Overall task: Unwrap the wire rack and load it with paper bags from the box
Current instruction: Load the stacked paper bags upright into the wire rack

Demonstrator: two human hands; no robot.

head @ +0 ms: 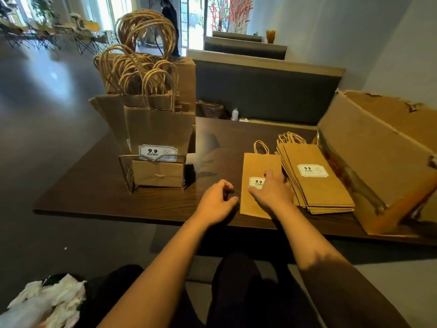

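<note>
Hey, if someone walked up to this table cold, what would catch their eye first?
Probably the wire rack on the table's left side, packed with upright paper bags whose twisted handles fan out on top. Next, the right hand lying flat on a single bag beside a flat stack of bags, while the left hand hovers loosely curled nearby. At far right sits a big torn cardboard box.

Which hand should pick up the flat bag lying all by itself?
Probably the right hand: its fingers already rest on the single flat bag. The left hand hovers loosely curled over bare table, beside the bag.
</note>
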